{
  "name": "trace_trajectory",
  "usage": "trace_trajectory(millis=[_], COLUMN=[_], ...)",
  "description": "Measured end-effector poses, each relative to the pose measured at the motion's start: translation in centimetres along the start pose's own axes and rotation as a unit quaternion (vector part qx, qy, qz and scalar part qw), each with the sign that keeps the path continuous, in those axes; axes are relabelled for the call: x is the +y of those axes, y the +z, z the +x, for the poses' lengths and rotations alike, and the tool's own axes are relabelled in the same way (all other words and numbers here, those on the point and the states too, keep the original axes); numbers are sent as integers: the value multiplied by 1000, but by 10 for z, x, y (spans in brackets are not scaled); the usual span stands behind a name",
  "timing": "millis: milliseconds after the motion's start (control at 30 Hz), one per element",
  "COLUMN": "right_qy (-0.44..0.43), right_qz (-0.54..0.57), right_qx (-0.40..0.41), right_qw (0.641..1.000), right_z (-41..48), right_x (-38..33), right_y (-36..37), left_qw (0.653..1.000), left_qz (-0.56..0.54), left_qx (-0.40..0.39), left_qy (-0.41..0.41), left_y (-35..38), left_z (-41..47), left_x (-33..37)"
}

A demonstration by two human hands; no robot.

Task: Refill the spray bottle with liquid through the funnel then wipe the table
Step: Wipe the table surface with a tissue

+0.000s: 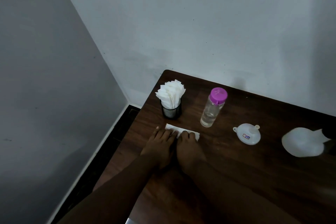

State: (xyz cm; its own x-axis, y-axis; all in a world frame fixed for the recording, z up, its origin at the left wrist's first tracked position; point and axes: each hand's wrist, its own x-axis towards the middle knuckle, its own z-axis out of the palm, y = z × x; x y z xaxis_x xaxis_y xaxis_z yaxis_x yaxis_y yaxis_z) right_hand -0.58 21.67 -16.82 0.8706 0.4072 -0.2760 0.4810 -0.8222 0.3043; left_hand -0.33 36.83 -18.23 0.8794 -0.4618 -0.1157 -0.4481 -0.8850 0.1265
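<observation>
- Near the desk's (236, 178) left edge, both hands are pressing flat on a white folded tissue (181, 131); no closed grip, fingers are lying spread on top of it.
- Left hand (160, 143) is covering the tissue's left part, right hand (189, 148) its right part, the two hands touching side by side.
- Tissue is lying flat on the dark wood.
- Black mesh holder (171, 110) stuffed with white napkins is standing just behind the tissue.
- Clear bottle with purple cap (213, 107) is standing upright to the holder's right, a little liquid sitting at the bottom.
- White funnel (247, 133) is lying on the desk, right of the bottle, apart from it.
- Blurry white object (303, 142) is sitting at the far right; cannot tell what it is.
</observation>
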Motion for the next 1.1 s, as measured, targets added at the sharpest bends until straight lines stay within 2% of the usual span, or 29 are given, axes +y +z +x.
trace_trajectory(millis=[67,267,400,500,600,700,900,1000,1100], right_qy=[-6,-101,-119,-108,-109,-124,-138,-143,-129], right_qz=[-3,28,75,169,216,195,164,157,164], right_qx=[20,71,69,50,43,46,48,63,34], right_qw=[1000,992,988,978,969,972,975,975,977], right_z=[2,4,-7,-19,-32,-45,-72,-89,-105], right_x=[-1,5,13,20,27,39,66,81,98], right_y=[-2,12,12,10,15,24,38,46,52], left_qw=[1000,997,996,995,994,994,990,988,989], left_qz=[16,45,30,27,30,11,3,1,0], left_qx=[-2,41,39,23,15,2,-84,-99,-95], left_qy=[-14,-45,-74,-89,-101,-111,-118,-120,-112], left_y=[-1,-5,-5,-8,-7,-8,-25,-21,-12], left_z=[-4,-21,-29,-35,-41,-43,-37,-33,-28], left_x=[-3,5,27,45,65,90,139,161,180])
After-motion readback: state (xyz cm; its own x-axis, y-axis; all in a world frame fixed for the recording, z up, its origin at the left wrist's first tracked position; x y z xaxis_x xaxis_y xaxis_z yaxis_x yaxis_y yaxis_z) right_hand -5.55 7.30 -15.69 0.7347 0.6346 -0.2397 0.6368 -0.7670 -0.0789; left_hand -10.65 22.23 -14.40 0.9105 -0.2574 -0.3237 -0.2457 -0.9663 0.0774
